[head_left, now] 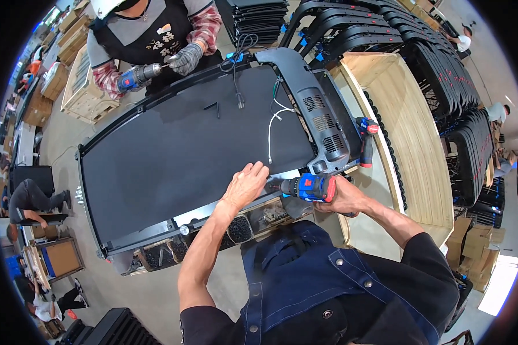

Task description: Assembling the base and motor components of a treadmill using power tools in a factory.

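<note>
Our right hand [344, 198] grips the blue drill [308, 187], bit pointing left along the black deck's [184, 155] near edge; left hand [244, 185] lies flat, fingers spread, just beside the bit tip, nearer the deck.

blue cordless drill [311, 187] | horizontal, bit pointing left | at black panel [172, 161] near edge

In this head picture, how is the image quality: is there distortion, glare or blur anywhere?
Head view: strong fisheye bending, so the long black panel curves and a dark rim frames the picture; even indoor light with soft shadows; a washed-out bright patch at the lower right edge; the centre is sharp, with the left hand and the blue drill in the right hand clear, while far edges look squeezed and less detailed.
</note>
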`<act>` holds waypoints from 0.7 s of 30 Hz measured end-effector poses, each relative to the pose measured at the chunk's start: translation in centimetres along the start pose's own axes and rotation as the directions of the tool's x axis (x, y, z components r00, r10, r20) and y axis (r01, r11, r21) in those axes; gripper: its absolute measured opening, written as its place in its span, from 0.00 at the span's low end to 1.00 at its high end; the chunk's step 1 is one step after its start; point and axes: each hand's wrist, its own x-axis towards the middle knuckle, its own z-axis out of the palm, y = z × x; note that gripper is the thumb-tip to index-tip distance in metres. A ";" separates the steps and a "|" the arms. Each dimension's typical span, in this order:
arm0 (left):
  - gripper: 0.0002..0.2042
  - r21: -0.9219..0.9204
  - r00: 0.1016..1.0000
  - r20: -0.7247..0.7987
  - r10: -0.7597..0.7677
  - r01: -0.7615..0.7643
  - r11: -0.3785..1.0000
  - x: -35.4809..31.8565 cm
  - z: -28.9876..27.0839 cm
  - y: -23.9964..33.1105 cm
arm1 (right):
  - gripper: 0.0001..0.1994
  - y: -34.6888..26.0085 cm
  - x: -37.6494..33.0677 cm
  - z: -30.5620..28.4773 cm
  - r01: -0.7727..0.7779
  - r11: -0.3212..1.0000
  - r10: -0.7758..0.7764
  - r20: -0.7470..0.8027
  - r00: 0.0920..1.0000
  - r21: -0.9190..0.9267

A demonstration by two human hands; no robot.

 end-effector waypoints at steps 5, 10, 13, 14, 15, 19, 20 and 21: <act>0.10 -0.037 1.000 0.012 -0.002 0.002 0.999 -0.1 0.0 -0.3 | 0.13 -3.2 1.2 -1.2 -0.097 0.986 0.102 0.030 0.994 -0.134; 0.09 -0.076 0.999 0.035 -0.028 0.030 0.997 -0.3 0.0 -0.5 | 0.12 -2.9 2.5 -1.2 -0.072 0.976 0.083 0.048 0.995 -0.203; 0.08 -0.087 0.999 0.033 -0.039 0.041 0.995 -0.3 0.1 -0.4 | 0.12 -2.6 2.8 -1.3 -0.025 0.972 0.039 0.057 0.998 -0.232; 0.08 -0.091 0.999 0.031 -0.039 0.041 0.995 -0.2 0.2 -0.4 | 0.12 -2.8 2.9 -1.4 -0.021 0.968 0.038 0.064 0.997 -0.251; 0.08 -0.085 0.999 0.027 -0.033 0.035 0.996 -0.2 0.3 -0.4 | 0.12 -3.0 3.0 -1.5 -0.024 0.967 0.041 0.064 0.997 -0.253; 0.08 -0.087 0.999 0.025 -0.029 0.031 0.996 -0.3 0.4 -0.7 | 0.15 -3.6 3.7 -1.7 0.005 0.955 0.022 0.087 0.996 -0.297; 0.08 -0.088 0.999 0.023 -0.030 0.031 0.996 -0.3 0.3 -0.7 | 0.16 -3.4 3.9 -1.7 0.008 0.951 0.024 0.099 0.995 -0.310; 0.07 -0.089 0.999 0.027 -0.030 0.032 0.996 -0.3 0.3 -0.7 | 0.16 -3.3 4.0 -1.8 0.007 0.950 0.025 0.100 0.995 -0.312</act>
